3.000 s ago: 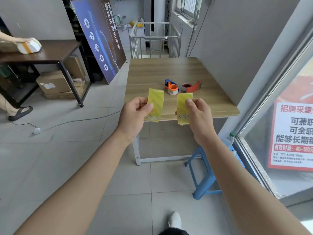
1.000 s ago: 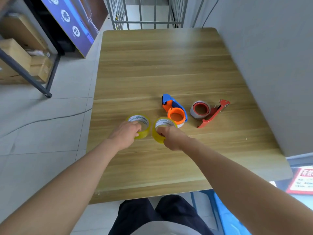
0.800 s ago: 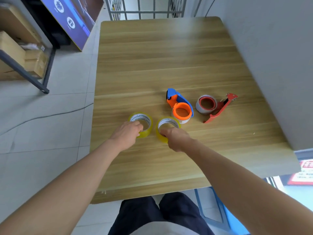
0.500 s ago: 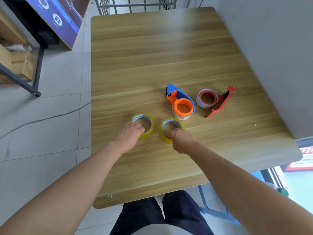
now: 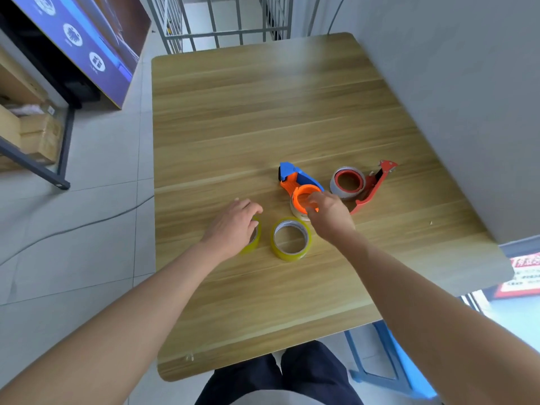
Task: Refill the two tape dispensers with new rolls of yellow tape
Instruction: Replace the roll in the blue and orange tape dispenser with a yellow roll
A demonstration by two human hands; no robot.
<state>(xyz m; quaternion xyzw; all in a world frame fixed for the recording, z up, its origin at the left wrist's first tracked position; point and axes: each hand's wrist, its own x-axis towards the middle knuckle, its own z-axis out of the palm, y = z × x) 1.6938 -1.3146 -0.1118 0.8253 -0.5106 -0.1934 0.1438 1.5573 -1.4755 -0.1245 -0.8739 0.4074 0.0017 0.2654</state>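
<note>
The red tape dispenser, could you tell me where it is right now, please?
In the head view, the red tape dispenser lies on the wooden table near the wall side, just right of the blue-and-orange dispenser that the right hand is reaching.

- One head-worn wide-angle view, looking steeply down and forward over the wooden table (image 5: 263, 112).
- Close in: both forearms reach up from the bottom edge.

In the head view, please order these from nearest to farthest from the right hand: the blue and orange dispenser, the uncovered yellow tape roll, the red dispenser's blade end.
From the right hand:
1. Blue and orange dispenser, under the fingertips.
2. Uncovered yellow tape roll, just left of the wrist.
3. Red dispenser's blade end, far right, toward the wall.
</note>
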